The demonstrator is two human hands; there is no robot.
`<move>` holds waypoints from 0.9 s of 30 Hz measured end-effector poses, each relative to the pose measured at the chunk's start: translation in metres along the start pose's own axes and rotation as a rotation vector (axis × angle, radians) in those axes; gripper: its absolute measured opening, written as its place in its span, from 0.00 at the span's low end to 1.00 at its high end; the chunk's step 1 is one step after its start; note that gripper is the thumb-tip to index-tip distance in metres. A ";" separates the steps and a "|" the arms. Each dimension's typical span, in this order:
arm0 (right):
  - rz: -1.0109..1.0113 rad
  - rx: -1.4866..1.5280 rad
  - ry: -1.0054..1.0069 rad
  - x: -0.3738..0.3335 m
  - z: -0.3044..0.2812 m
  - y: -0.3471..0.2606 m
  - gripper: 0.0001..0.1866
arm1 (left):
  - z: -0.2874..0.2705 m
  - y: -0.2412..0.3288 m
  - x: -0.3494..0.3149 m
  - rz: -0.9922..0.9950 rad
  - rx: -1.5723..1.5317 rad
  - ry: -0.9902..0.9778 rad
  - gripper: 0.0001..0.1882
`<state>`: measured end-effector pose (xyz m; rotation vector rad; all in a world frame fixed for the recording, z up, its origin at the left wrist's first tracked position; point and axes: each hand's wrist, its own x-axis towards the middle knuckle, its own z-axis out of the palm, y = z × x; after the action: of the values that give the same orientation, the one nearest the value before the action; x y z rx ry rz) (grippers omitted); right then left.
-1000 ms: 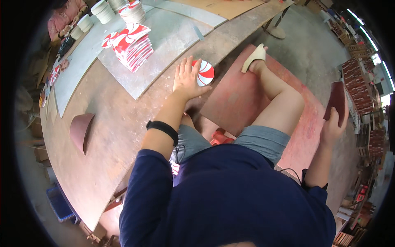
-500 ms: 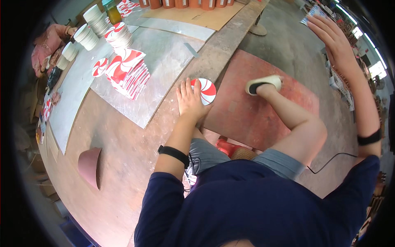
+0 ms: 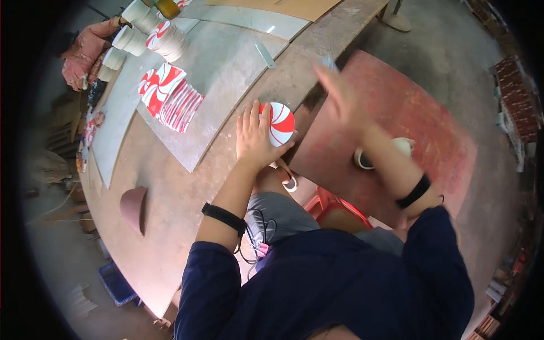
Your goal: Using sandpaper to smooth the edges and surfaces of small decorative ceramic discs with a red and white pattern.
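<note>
My left hand [image 3: 254,133] grips a round disc [image 3: 281,126] with a red-and-white swirl face at the table's near edge. Its fingers lie along the disc's left side, with the thumb at the lower rim. Over the red board beside the table, my right hand [image 3: 344,105] is smeared by motion. A pale bluish blur shows by its fingertips; whether it is held cannot be made out. Farther left on a grey sheet [image 3: 226,73] lies a leaning pile of red-and-white swirl pieces [image 3: 180,107]. Behind it stands a stack of discs [image 3: 168,45] with a swirl on top.
White disc stacks [image 3: 129,41] and an amber jar [image 3: 168,8] stand at the back left, near a person in pink [image 3: 88,54]. A curved brown piece [image 3: 134,208] lies on the table [image 3: 170,175]. A metal strip [image 3: 264,56] rests on the sheet. A red stool [image 3: 340,212] is below.
My right hand has swept down and left from the far right toward the table edge. My left hand stays at the disc. The whole view has shifted a little.
</note>
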<state>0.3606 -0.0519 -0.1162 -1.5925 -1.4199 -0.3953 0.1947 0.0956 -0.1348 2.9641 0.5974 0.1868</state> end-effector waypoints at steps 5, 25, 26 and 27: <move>0.293 0.159 0.113 -0.065 0.053 -0.038 0.29 | 0.001 0.003 0.006 0.018 0.057 -0.056 0.55; 0.534 0.152 0.090 -0.115 0.113 -0.027 0.32 | 0.004 -0.003 0.012 0.109 0.006 -0.051 0.52; 0.531 0.205 0.143 -0.103 0.103 -0.031 0.33 | 0.006 -0.003 0.013 0.118 0.007 -0.032 0.52; 0.536 0.267 0.191 -0.093 0.094 -0.045 0.33 | 0.005 -0.003 0.006 0.121 0.010 -0.024 0.52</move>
<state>0.2634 -0.0380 -0.2150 -1.5898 -0.8174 -0.0345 0.1998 0.1003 -0.1393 3.0094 0.4169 0.1581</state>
